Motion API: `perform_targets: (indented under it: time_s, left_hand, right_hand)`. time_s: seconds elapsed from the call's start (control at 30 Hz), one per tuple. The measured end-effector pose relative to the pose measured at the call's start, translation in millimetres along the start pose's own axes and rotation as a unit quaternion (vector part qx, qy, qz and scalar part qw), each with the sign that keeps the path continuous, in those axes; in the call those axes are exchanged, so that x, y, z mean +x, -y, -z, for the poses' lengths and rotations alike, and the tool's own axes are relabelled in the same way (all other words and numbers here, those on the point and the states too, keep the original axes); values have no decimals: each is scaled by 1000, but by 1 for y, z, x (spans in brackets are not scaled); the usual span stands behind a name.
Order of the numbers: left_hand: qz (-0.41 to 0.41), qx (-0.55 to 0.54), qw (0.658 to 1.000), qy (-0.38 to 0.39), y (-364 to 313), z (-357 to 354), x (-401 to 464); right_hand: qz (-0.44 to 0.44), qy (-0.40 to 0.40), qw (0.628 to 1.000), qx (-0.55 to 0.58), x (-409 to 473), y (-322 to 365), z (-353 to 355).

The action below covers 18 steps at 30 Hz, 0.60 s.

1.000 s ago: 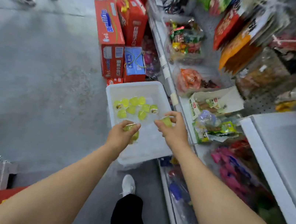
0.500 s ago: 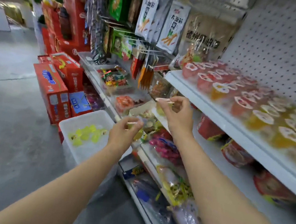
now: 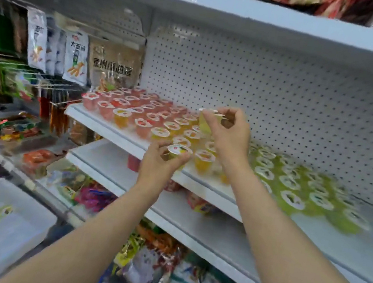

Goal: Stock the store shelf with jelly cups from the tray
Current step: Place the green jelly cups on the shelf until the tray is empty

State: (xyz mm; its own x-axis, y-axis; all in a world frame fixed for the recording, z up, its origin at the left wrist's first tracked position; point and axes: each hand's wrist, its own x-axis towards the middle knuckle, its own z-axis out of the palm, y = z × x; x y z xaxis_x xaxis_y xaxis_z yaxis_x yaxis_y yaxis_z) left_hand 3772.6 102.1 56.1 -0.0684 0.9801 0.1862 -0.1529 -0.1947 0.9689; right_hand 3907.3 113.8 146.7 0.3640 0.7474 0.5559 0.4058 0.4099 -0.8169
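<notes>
Setting each jelly cup upright beside the green rows at frame right seems wise, since the right hand [image 3: 227,133] pinches one [image 3: 205,123] above the shelf [image 3: 127,137] and the left hand [image 3: 157,163] grips another [image 3: 177,153] near centre.

Open shelf surface: bare white shelf [image 3: 347,242] lies right of and in front of the green jelly cups [image 3: 294,195].
Crowded zone: pink and orange jelly cups [image 3: 150,118] pack the left end, rim to rim.
Overhead limit: the upper shelf [image 3: 226,8] caps the bay.
Rear limit: pegboard [image 3: 283,107] closes the back.
Left flank: hanging snack packets [image 3: 76,58] border the shelf end.
</notes>
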Motion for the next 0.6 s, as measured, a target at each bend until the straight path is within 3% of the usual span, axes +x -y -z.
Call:
perform_targets:
  time_s: [0.3, 0.6]
  left_hand:
    - [-23, -62, 992, 106, -10, -160, -42]
    - [-24, -84, 986, 140, -4, -228, -70]
  right_hand:
    - [-20, -125, 989, -73, 22, -36, 186]
    - [-78, -168, 972, -146, -13, -91, 287]
